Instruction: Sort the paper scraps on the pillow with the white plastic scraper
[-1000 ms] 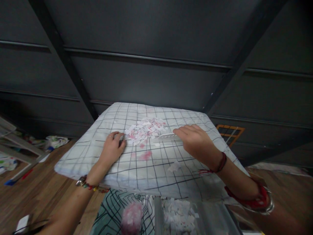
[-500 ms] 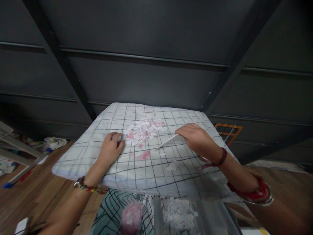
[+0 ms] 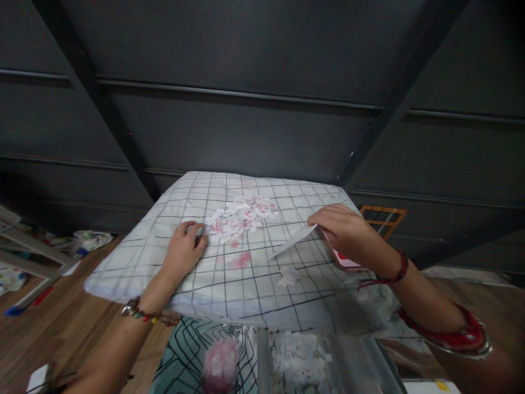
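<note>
On the white tablecloth with a black grid [image 3: 156, 219], a pile of small white and pink paper scraps [image 3: 241, 216] lies in the middle. My left hand [image 3: 186, 246] rests on the cloth at the pile's left edge, its fingers loosely apart and nothing in them. To the right of the pile, my right hand [image 3: 336, 227] pinches one end of a thin white strip [image 3: 293, 242], which slants down left toward the cloth and is blurred by motion. A few loose scraps [image 3: 289, 276] lie below the strip. Partly under my right hand is a flat pink-and-red object [image 3: 348, 262].
Below the table's front edge stands a clear plastic bin [image 3: 262, 355] with white scraps [image 3: 301, 358] inside. Left of it, a pink fluffy-looking bundle [image 3: 220, 361] sits on patterned teal cloth [image 3: 182, 355]. A dark panelled wall [image 3: 246, 131] rises behind the table.
My right hand has moved right with the white strip, uncovering more of the pink-and-red object. A small scrap near the strip's tip no longer shows. My left hand has stayed put.
</note>
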Tool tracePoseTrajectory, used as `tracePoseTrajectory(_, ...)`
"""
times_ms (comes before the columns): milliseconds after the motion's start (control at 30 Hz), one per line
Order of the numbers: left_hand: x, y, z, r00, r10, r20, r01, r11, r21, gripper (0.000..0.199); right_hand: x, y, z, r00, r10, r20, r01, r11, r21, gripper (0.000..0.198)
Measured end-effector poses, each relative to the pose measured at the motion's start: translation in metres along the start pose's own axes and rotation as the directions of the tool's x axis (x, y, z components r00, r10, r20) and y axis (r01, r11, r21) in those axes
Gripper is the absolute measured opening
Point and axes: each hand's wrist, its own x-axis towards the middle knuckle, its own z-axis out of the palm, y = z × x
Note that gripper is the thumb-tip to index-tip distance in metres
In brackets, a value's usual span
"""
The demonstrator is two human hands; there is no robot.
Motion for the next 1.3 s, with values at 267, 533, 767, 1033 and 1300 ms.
tracePoseTrajectory(267,0.000,0.001,-0.001,1.000,0.011,-0.017,-0.011,1.000,-0.020,0.034,0.032,-0.030,0.021,0.997,0.005,0.072,0.011,0.975,-0.221,0.034)
tracePoseTrajectory(533,-0.001,0.001,-0.001,1.000,-0.004,-0.015,0.003,1.000,-0.026,0.034,0.041,-0.038,0.031,0.993,-0.033,0.114,0.060,0.967,-0.246,0.031)
tracePoseTrajectory(767,-0.002,0.001,-0.001,1.000,-0.006,0.007,0.006,1.000,-0.003,0.039,0.041,-0.042,0.025,0.997,-0.035,0.066,0.052,0.958,-0.282,0.030)
tracePoseTrajectory(1033,-0.002,0.001,-0.001,0.999,-0.022,-0.023,0.021,0.999,-0.024,0.033,0.044,-0.046,0.031,0.995,-0.065,0.081,0.082,0.969,-0.233,0.031)
tracePoseTrajectory(1300,-0.002,0.000,0.000,1.000,0.001,-0.028,-0.002,1.000,-0.015,0.034,0.045,-0.049,0.028,0.999,-0.044,0.027,0.049,0.965,-0.256,0.031)
